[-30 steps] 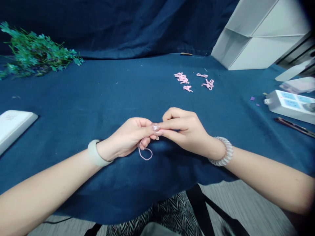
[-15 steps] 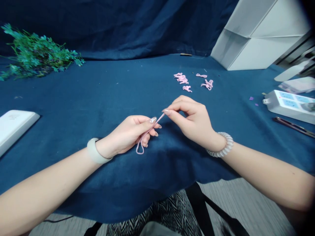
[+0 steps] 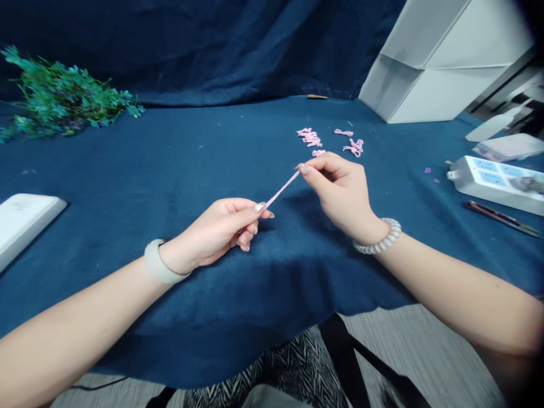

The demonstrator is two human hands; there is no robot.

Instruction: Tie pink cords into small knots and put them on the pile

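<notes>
A thin pink cord (image 3: 282, 190) is stretched straight, slanting up to the right between my two hands. My left hand (image 3: 232, 226) pinches its lower end between thumb and forefinger, the other fingers curled below. The upper end is pinched between the thumb and fingertips of my right hand (image 3: 340, 181). Both hands are above the near part of the blue cloth. Just beyond my right hand lie small pink cord bundles (image 3: 309, 137), one of them partly hidden by its fingers. A looped pink cord piece (image 3: 353, 148) lies to their right.
Green artificial foliage (image 3: 68, 96) lies at the back left, and a white flat box (image 3: 28, 224) at the left edge. White boxes (image 3: 442, 85) stand back right. A power strip (image 3: 497, 180) and dark tweezers (image 3: 504, 218) lie on the right of the blue cloth (image 3: 191, 158).
My right hand has moved up and right, away from the left, drawing the cord out. The loop that hung below my left hand is gone from view.
</notes>
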